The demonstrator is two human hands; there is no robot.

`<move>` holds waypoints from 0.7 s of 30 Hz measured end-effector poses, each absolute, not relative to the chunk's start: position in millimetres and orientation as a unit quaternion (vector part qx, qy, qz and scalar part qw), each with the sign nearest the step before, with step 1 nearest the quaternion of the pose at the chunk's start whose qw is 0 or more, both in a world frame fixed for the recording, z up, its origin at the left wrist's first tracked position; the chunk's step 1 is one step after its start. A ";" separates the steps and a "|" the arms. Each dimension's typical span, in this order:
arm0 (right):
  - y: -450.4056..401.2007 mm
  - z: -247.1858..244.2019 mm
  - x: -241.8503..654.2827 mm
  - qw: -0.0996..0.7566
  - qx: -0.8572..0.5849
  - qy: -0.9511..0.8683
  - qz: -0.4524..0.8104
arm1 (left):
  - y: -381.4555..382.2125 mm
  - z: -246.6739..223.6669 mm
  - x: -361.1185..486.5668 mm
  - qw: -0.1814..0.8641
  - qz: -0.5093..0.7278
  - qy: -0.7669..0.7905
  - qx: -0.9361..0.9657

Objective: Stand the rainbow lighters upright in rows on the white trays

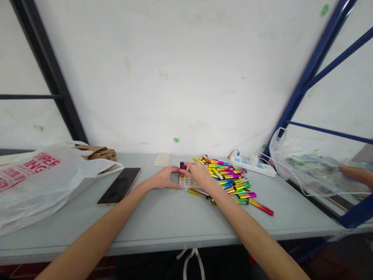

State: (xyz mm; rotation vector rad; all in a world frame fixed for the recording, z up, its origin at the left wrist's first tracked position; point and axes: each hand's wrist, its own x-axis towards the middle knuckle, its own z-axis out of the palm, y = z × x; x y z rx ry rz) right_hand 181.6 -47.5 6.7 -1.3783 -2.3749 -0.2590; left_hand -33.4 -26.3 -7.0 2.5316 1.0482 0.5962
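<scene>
A white grid tray point(186, 182) with rows of holes lies on the table, and a few dark-topped shiny tubes point(182, 165) stand at its far left part. My left hand point(164, 177) spans the tray's left side, thumb at the near corner and fingertips by the standing tubes. Over the tray, my right hand point(198, 173) has its fingers bent together at a tube; the fingertips partly hide it. Just right of the tray lies a loose pile of metallic tubes point(233, 181) in gold, pink, blue and green. One gold tube point(198, 193) rests near my right wrist.
Another white grid tray point(162, 159) lies near the wall. A phone point(120, 186) and a white plastic bag point(43, 179) are on the left. A power strip point(253, 164) with cables sits at the back right. Another person's hand point(357, 175) shows at the right edge.
</scene>
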 end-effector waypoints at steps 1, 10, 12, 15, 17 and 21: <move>-48.3 7.5 181.5 0.182 -0.498 -0.842 -0.097 | -25.6 -7.5 -33.6 0.167 0.209 0.368 0.891; -29.1 10.7 243.7 0.266 -0.555 -0.784 -0.075 | -24.3 -8.6 -34.1 0.164 0.197 0.388 0.885; -23.0 6.5 255.1 0.250 -0.553 -0.791 -0.073 | -24.2 -8.5 -34.1 0.166 0.195 0.389 0.885; -18.5 -2.1 257.3 0.196 -0.541 -0.816 -0.061 | -23.9 -8.5 -34.2 0.166 0.195 0.386 0.886; -17.5 -6.9 252.4 0.162 -0.552 -0.816 -0.051 | -23.8 -8.6 -34.3 0.164 0.198 0.385 0.886; -16.0 -9.8 244.0 0.143 -0.585 -0.798 -0.037 | -23.8 -8.7 -34.8 0.167 0.201 0.381 0.887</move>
